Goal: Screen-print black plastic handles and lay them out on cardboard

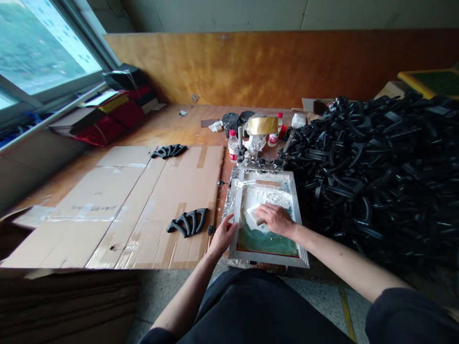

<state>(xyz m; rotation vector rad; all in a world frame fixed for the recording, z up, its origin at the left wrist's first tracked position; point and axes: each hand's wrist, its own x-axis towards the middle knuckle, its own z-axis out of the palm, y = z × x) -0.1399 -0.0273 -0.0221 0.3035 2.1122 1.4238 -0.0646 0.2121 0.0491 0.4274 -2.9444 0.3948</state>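
Observation:
A screen-printing frame (303, 248) with a silver metal border and green mesh lies in front of me. White ink (278, 197) is smeared over the upper part of its mesh. My right hand (275, 220) grips a flat, white-coated squeegee (254, 216) against the mesh, its shape partly covered by the fingers. At the frame's left border, my left hand (224, 234) has its thumb and fingers on the edge; some fingers are hidden. Left of it, a black ribbed plastic part (188, 222) rests on flattened cardboard (139, 205), and a similar black part (169, 151) lies farther back.
A large heap of black plastic parts (344, 167) rises right beside the frame. Behind the frame stand clamps (241, 153), a roll of tape (263, 125), red-capped bottles (233, 145) and a dark can (230, 125). Bundled red and black stacks (118, 114) sit by the window.

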